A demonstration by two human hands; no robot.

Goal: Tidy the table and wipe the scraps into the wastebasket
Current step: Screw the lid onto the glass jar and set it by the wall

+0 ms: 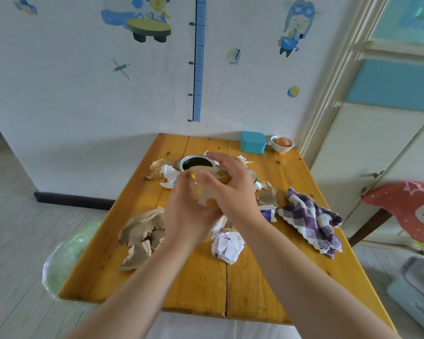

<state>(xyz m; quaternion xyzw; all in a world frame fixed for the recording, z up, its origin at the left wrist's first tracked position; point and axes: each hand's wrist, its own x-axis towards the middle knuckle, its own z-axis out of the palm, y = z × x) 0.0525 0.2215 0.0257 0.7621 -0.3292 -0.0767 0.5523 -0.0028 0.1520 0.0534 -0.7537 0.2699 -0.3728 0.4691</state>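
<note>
Left hand (186,216) and right hand (233,189) both grip a blurred clear glass-like container (218,177) above the orange wooden worktop (201,277), likely clearing it before wiping. Torn brown and white paper scraps (142,231) lie on the worktop. The green-lined wastebasket (66,253) sits below the left edge, and the purple checked cloth (309,216) lies idle.

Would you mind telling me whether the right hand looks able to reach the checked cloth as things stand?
Probably, once freed: the cloth lies uncovered on the table just right of that forearm, but the right hand and left hand both grip a see-through container.
</note>
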